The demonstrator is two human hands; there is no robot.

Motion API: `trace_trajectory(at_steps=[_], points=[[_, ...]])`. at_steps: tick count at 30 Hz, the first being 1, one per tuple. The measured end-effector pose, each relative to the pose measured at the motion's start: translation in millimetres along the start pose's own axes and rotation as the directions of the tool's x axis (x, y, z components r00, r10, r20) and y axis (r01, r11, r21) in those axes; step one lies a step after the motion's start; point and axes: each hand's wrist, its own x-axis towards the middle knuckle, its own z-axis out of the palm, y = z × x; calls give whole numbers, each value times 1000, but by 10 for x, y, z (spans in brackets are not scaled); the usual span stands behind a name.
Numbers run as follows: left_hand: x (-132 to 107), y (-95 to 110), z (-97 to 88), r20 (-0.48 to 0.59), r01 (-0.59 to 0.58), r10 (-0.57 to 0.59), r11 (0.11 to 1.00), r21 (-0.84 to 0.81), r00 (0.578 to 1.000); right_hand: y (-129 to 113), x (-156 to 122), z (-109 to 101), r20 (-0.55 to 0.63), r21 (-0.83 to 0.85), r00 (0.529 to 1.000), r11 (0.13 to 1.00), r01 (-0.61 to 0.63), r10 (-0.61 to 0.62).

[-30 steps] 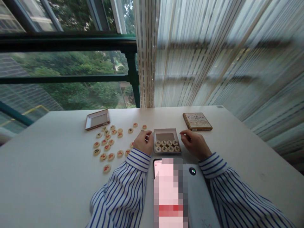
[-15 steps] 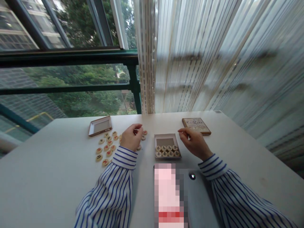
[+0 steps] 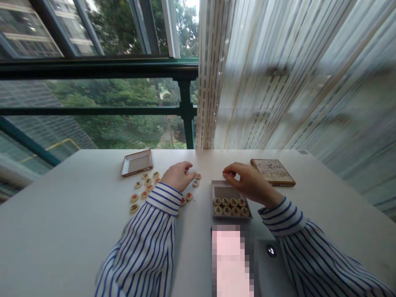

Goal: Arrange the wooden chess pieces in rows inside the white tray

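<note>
My left hand (image 3: pixel 179 176) hovers over scattered Chinese chess pieces (image 3: pixel 149 187), its thumb and forefinger apart and nothing visible between them. Just past its thumb lie two pieces, a red-marked one (image 3: pixel 198 176) and a dark-marked one (image 3: pixel 196 183). My right hand (image 3: pixel 247 183) is closed in a pinch above the back right part of an open shallow box (image 3: pixel 213 192); whatever its fingertips may hold is hidden. Two rows of dark-marked pieces (image 3: pixel 231 206) fill the front half of that box, faces up. Part of the loose group is hidden by my left hand and sleeve.
An upturned box lid (image 3: pixel 137 163) rests at the back left of the white table (image 3: pixel 77 231). A flat decorated box (image 3: pixel 274 172) lies behind my right hand. In front of the open box is a blurred-out phone-like object (image 3: pixel 230 260), with a grey device (image 3: pixel 272 268) beside it.
The view has swung left, so things sit farther right. My right hand has moved left, over the open box. The left thumb and forefinger have spread apart.
</note>
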Motion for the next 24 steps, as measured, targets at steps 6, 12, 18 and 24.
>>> trace_trajectory(at_steps=[6,12,18,24], points=[[6,-69,164,165,12,-34,991,134,986,51,-20,133,107,-67,993,996,55,-48],[-9,-36,266,226,-7,-46,974,227,973,62,-38,144,130,-104,990,992,68,-54],[4,-30,347,239,-27,-49,952,305,970,45,-48,127,131,-123,990,990,64,-47],[1,19,302,328,-22,-97,940,339,940,47,-51,90,126,-126,991,990,63,-47]])
